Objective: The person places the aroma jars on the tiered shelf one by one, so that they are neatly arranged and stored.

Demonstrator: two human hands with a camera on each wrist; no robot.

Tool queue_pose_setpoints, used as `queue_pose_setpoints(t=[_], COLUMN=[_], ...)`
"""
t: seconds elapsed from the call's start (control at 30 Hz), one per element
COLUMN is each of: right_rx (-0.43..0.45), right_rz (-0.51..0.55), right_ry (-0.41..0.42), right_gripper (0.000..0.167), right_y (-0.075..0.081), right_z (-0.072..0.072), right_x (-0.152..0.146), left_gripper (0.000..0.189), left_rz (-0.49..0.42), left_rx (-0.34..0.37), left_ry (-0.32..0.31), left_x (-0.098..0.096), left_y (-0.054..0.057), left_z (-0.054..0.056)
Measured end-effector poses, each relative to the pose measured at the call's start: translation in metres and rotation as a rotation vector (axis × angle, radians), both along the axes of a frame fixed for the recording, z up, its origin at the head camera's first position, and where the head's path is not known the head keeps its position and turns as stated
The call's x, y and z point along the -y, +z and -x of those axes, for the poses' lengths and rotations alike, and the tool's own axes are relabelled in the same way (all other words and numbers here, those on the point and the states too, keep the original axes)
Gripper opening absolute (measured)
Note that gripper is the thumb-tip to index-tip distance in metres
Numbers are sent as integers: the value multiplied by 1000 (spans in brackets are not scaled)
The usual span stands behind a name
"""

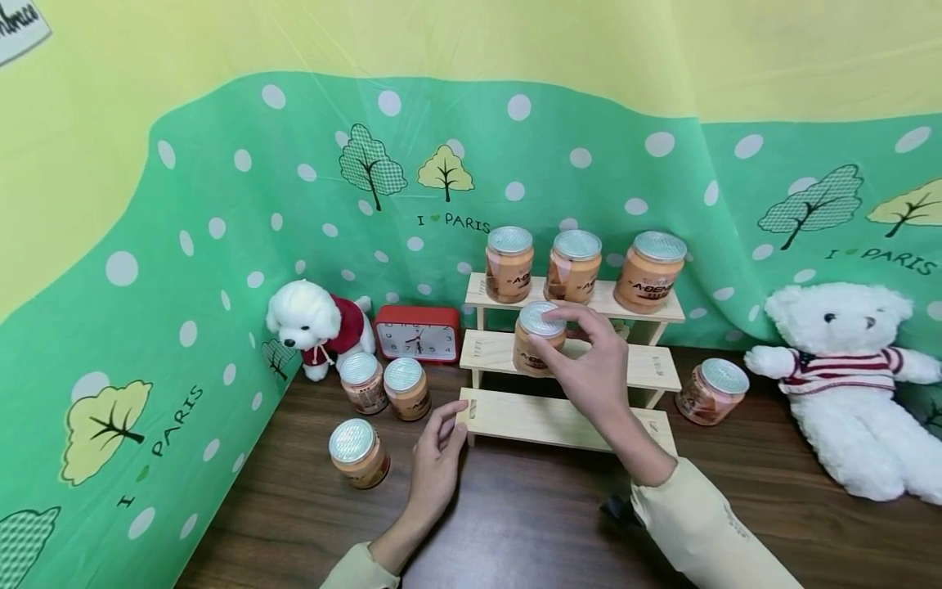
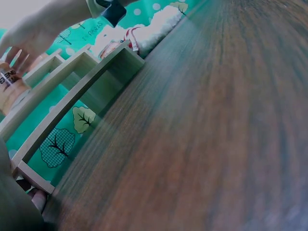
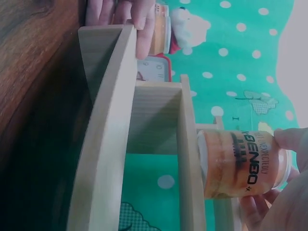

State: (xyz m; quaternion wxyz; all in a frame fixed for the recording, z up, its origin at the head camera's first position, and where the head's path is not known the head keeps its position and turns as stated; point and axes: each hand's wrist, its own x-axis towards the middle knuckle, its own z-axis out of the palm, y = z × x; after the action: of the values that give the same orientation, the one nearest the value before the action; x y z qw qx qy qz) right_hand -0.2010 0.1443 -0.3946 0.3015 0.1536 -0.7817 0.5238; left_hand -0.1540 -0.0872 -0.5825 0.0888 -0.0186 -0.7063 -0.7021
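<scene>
My right hand (image 1: 592, 368) grips a jar with an orange-brown label (image 3: 245, 163) near its silver lid, thumb on one side and fingers on the other. In the head view this jar is upright at the left part of the middle step of a three-step wooden rack (image 1: 559, 421); its base is right at the board in the right wrist view. My left hand (image 1: 436, 462) holds the left end of the lowest step, fingertips on top of the board. Three similar jars (image 1: 508, 266) stand in a row on the top step.
Left of the rack stand three more jars (image 1: 359, 454), a red clock (image 1: 418, 334) and a white toy dog (image 1: 312, 319). To the right are one jar (image 1: 710, 393) and a white teddy bear (image 1: 846, 393). A green and yellow curtain (image 1: 221, 188) hangs behind the dark wooden table (image 1: 515, 523).
</scene>
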Motion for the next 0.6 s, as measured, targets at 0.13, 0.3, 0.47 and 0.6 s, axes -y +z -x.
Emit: queue_pose_setpoints(t=[0.13,0.3,0.47,0.6], right_rx=[14,14,0,-30], right_rz=[2,-13,-13,-1], right_ry=[0,-11,-2,1], right_gripper=[36,36,36,36], right_y=[-1,-2,-3,-8], right_z=[1,5,11,16], right_x=[7,16,25,31], left_gripper=[29,29,29,29], left_rz=[1,-3,-3,-2], left_rx=[-7,-6,0,-11], left_ry=[-3,-8,-8,0], left_x=[1,1,0,0], left_y=[-4,-4,-3,-2], left_z=[1,2,1,1])
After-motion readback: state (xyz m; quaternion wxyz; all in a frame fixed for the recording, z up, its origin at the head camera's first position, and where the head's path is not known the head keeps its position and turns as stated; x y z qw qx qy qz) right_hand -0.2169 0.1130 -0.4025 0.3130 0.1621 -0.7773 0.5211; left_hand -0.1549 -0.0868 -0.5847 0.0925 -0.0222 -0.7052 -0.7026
